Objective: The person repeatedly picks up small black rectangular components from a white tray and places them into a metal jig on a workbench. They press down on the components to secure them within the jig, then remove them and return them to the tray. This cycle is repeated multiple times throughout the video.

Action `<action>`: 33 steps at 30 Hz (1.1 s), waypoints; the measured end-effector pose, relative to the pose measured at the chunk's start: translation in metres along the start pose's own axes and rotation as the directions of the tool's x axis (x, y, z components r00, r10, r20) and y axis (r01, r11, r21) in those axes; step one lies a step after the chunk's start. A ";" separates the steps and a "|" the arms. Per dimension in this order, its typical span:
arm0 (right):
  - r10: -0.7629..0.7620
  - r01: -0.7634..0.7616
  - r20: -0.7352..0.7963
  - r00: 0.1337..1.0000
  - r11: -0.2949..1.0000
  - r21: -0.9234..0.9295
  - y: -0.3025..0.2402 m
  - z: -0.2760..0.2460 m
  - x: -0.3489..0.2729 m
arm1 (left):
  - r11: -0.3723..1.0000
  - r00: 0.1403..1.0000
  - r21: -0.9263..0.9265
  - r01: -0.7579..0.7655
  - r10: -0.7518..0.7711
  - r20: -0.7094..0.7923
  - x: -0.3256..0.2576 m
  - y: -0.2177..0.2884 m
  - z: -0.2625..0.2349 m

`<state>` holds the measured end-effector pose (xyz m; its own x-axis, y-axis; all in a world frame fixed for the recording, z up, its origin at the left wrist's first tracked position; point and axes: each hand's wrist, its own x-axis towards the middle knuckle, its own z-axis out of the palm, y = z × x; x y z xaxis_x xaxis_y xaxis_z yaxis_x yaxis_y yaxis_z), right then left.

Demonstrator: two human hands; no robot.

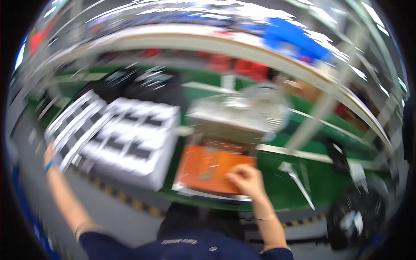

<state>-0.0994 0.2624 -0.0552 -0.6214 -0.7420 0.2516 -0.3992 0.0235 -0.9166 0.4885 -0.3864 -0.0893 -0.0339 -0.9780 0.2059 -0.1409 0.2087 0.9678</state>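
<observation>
Hands well apart. Left hand [49, 157] at the outer edge of a white lattice tray with dark slots [81, 123]; blur hides whether its fingers grip. Tray lies beside a white block with dark rectangular recesses [130, 141]. Right hand [248, 179], fingers bent, over the right part of a flat orange rectangular panel [195, 171]; cannot tell if it touches or pinches anything. Panel sits between the 2 hands, nearer the right, on a green bench top [277, 180]. Long silver tool [300, 185] farther right.

My green bench [277, 190] | before me: orange-topped tray [190, 169] | my left: white foam block [162, 169] | behind the tray: pale box [216, 115] | to my right: slim white tool [299, 185]
</observation>
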 end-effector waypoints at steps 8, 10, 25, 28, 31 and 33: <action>0.072 -0.074 0.013 0.997 0.970 0.231 -0.012 0.017 -0.012 | 0.618 0.949 -0.764 0.186 -0.313 -0.023 -0.007 -0.085 0.018; 0.091 -0.088 0.000 0.996 0.971 0.224 -0.014 0.015 -0.014 | 0.607 0.952 -0.780 0.154 -0.302 -0.047 -0.010 -0.099 0.025; -0.049 0.044 0.045 0.998 0.993 0.106 -0.008 0.016 0.008 | 0.600 0.510 0.038 -0.799 0.643 0.572 -0.164 0.133 0.350; 0.019 -0.025 0.035 0.999 0.983 0.181 -0.005 0.005 -0.004 | 0.635 0.466 0.017 -0.772 0.549 0.694 -0.195 0.147 0.403; 0.034 -0.041 0.045 0.998 0.985 0.168 -0.005 0.007 -0.003 | 0.663 0.470 0.038 -0.748 0.489 0.734 -0.196 0.147 0.419; 0.047 -0.055 0.054 0.997 0.984 0.171 -0.006 0.010 -0.002 | 0.672 0.481 0.057 -0.738 0.465 0.743 -0.194 0.147 0.422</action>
<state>-0.0890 0.2566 -0.0532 -0.6020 -0.7753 0.1914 -0.2434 -0.0501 -0.9686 0.0564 -0.1641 -0.0481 -0.8174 -0.3701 0.4415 -0.1259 0.8626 0.4900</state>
